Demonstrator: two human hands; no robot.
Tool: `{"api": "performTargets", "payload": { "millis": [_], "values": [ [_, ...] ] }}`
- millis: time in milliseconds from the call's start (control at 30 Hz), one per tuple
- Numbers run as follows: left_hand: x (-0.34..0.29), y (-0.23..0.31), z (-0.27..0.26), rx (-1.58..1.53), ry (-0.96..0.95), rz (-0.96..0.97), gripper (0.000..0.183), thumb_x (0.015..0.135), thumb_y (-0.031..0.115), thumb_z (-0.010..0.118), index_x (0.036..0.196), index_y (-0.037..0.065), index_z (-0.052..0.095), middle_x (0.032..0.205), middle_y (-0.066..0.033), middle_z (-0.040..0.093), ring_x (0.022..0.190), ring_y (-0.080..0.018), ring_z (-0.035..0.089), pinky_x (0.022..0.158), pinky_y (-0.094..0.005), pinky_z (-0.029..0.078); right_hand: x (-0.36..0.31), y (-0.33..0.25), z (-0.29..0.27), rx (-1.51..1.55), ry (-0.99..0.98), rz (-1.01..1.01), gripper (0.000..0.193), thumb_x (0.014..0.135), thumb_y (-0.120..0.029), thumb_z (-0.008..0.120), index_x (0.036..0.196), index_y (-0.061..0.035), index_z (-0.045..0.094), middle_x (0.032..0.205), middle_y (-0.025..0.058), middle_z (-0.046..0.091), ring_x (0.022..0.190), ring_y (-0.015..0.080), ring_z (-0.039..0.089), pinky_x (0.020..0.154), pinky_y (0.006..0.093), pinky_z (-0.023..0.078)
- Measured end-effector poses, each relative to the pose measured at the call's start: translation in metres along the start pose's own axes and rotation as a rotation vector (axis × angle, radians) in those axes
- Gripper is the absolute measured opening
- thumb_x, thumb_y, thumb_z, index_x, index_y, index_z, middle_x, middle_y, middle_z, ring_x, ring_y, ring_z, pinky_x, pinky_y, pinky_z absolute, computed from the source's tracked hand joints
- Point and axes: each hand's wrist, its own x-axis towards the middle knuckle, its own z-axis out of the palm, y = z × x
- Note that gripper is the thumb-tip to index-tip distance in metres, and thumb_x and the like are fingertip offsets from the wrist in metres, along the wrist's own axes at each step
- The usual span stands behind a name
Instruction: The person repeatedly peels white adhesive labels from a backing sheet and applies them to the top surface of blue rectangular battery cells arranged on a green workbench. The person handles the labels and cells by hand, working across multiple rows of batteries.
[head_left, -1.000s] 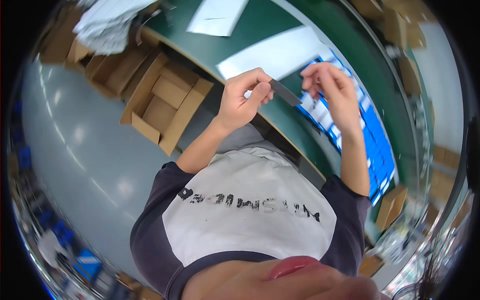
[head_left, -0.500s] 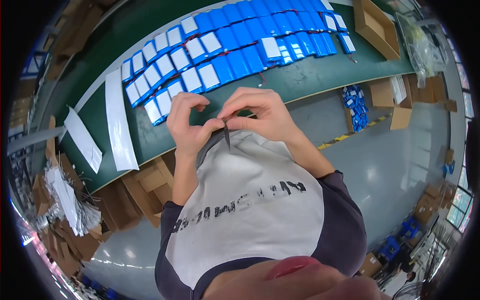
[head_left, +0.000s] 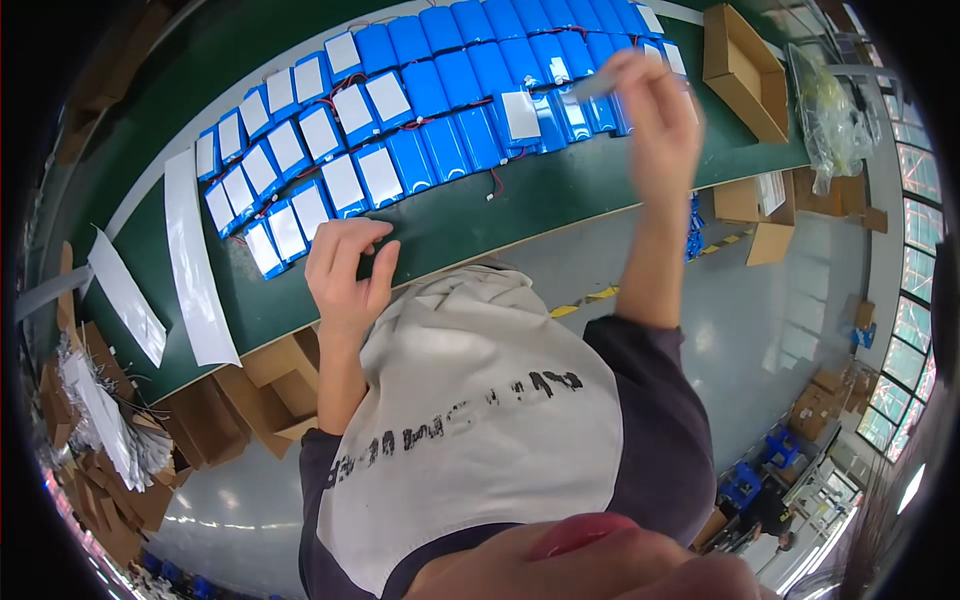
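From my far post I see as the largest thing the long dark-green table (head_left: 560, 190), which carries three curved rows of blue flat rectangular packs (head_left: 425, 92); I think they lie face up and close together so that every pack is easy to reach. On the left side lies a long glossy white strip (head_left: 195, 260), and at the far right a shallow brown cardboard box (head_left: 738, 100), both, it seems, kept away from the rows to leave them free. The right hand (head_left: 655, 115) is above the right part of the rows, its thumb and fingers closed in a pinch, though blurred. The left hand (head_left: 350, 270) is near the front edge, fingers loosely curled, thumb apart, holding nothing that I can see. White rectangular pads (head_left: 343, 185) cover many packs on the left, fewer on the right. The thin grey flat piece (head_left: 592, 88) is in the right fingertips, over the packs, probably held by one end so that the rest is free; it looks narrow, dull and smeared. I cannot tell whether it touches a pack.
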Motion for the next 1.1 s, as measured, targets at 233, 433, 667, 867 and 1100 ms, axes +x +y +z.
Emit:
{"api": "performTargets", "payload": {
  "millis": [233,433,667,867,1100],
  "values": [
    [0.017,0.001,0.007,-0.018,-0.105,0.168,0.023,0.075,0.003,0.080,0.096,0.005,0.072,0.089,-0.0067,0.068,0.073,-0.0247,0.062,0.062,-0.0336,0.048,0.099,0.122,-0.146,-0.054,0.104,0.382,0.022,0.101,-0.014,0.068,0.117,0.0006,0.064,0.107,0.0066,0.070,0.101,0.0162,0.066,0.095,0.0301,0.052],
    [0.017,0.001,0.007,-0.031,-0.082,0.098,0.022,0.075,-0.004,0.076,0.096,0.002,0.072,0.087,-0.0090,0.068,0.074,-0.0257,0.064,0.062,-0.0337,0.049,0.097,0.119,-0.138,0.361,0.156,0.453,0.017,0.103,-0.007,0.063,0.118,-0.0001,0.063,0.109,0.0102,0.069,0.102,0.0225,0.068,0.093,0.0365,0.055],
    [0.018,0.001,0.005,-0.049,-0.144,0.100,0.023,0.075,-0.009,0.073,0.096,0.001,0.071,0.087,-0.0104,0.069,0.074,-0.0263,0.066,0.063,-0.0338,0.050,0.109,0.141,-0.170,0.621,0.122,0.486,0.018,0.104,-0.010,0.061,0.119,-0.0004,0.063,0.115,0.0112,0.068,0.106,0.0212,0.065,0.091,0.0364,0.053],
    [0.021,0.001,0.007,-0.027,-0.126,0.093,0.022,0.077,-0.004,0.076,0.098,0.003,0.072,0.087,-0.0068,0.069,0.072,-0.0236,0.063,0.062,-0.0326,0.049,0.112,0.130,-0.163,-0.030,0.025,0.404,0.023,0.101,-0.017,0.068,0.117,-0.0013,0.068,0.109,0.0057,0.071,0.102,0.0135,0.064,0.088,0.0288,0.048],
    [0.019,0.001,0.010,0.004,-0.139,0.064,0.023,0.078,-0.002,0.076,0.100,0.004,0.072,0.088,-0.0068,0.070,0.074,-0.0240,0.064,0.063,-0.0334,0.050,0.139,0.144,-0.169,-0.512,-0.137,0.309,0.021,0.097,-0.020,0.073,0.109,-0.0036,0.074,0.101,0.0021,0.075,0.099,0.0093,0.066,0.093,0.0228,0.045]
  ]
}}
